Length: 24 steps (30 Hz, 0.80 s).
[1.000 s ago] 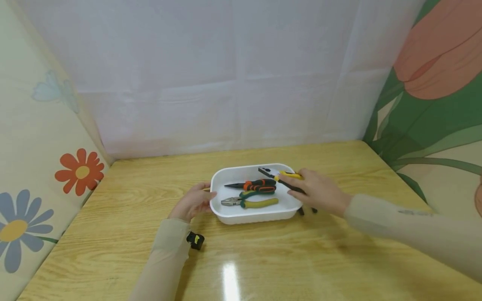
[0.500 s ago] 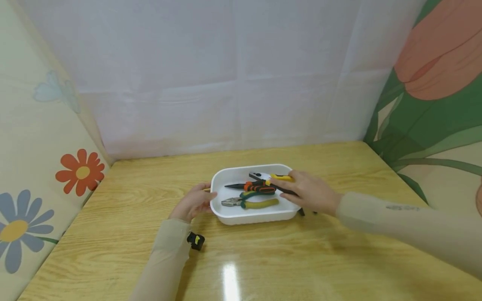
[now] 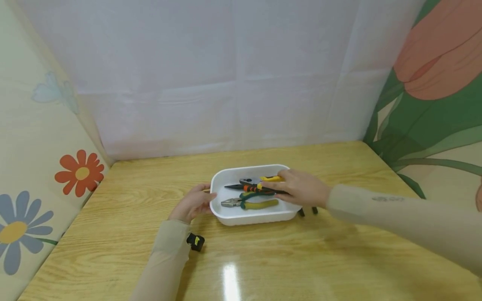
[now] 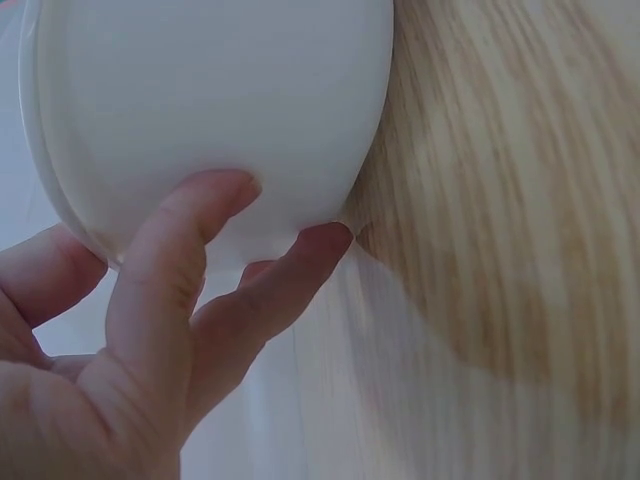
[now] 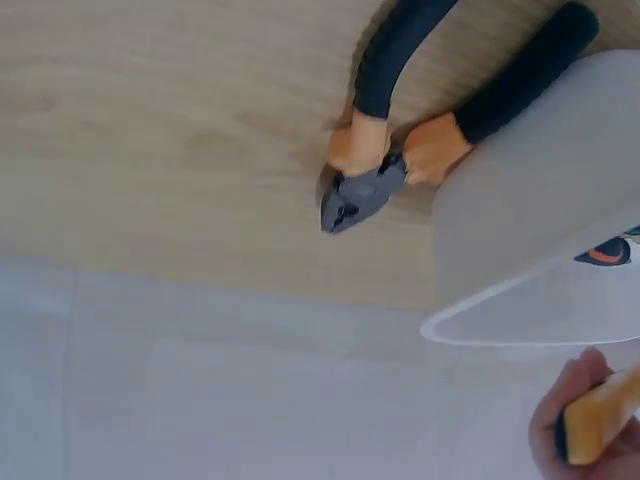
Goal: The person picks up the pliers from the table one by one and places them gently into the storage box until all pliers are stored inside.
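My left hand (image 3: 190, 203) grips the left end of a white plastic tray (image 3: 260, 219). In the left wrist view the thumb hooks over the rim while fingertips (image 4: 225, 190) press the outer wall. My right hand (image 3: 306, 188) holds combination pliers with yellow-and-black handles (image 3: 272, 178) low inside the tray's back right, their head pointing left. Beneath and in front of them lie black-and-orange long-nose pliers (image 3: 234, 187), partly covered. Nearest the tray's front are pliers with green-and-yellow handles (image 3: 260, 204). The right wrist view catches only a yellow handle end (image 5: 600, 415) within the hand.
Black-and-orange diagonal cutters (image 5: 365, 190) lie spread on the table, right against the tray's right end; the head view shows only their black handle tips (image 3: 314, 210). A small black device (image 3: 196, 241) sits by the left wrist. A pale sheet (image 3: 237, 83) hangs behind the wooden table (image 3: 132, 234).
My right hand has moved left and slightly down with the yellow-and-black pliers, bringing them over the long-nose pliers. The left hand and the tray have stayed put.
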{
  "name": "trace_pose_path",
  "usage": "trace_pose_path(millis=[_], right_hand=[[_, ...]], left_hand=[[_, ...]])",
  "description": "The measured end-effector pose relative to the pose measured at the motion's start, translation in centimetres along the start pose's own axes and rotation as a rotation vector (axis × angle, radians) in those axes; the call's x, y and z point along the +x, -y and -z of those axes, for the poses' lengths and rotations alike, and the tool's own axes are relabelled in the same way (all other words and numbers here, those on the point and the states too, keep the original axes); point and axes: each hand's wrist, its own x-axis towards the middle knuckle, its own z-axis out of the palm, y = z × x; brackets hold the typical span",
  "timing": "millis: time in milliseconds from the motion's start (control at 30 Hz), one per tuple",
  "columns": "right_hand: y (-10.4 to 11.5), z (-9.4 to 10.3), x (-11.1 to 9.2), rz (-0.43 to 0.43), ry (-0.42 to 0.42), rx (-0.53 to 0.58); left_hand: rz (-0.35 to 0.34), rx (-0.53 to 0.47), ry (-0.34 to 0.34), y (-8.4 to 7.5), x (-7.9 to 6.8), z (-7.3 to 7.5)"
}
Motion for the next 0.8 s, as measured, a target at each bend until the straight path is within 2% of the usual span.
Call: trace_pose_path(millis=[233,500,800], right_hand=[[-0.2,0.2,1.5,0.021,0.088,0.015],[-0.5,0.0,2.4,0.028,0.151,0.034],[0.1,-0.6,3.7,0.043,0.256,0.064]], left_hand=[[-0.007,-0.02,0.009,0.3,0.1,0.0],[-0.01,-0.021,0.005,0.3,0.2,0.2],[-0.009,-0.018,0.005,0.5,0.4,0.2]])
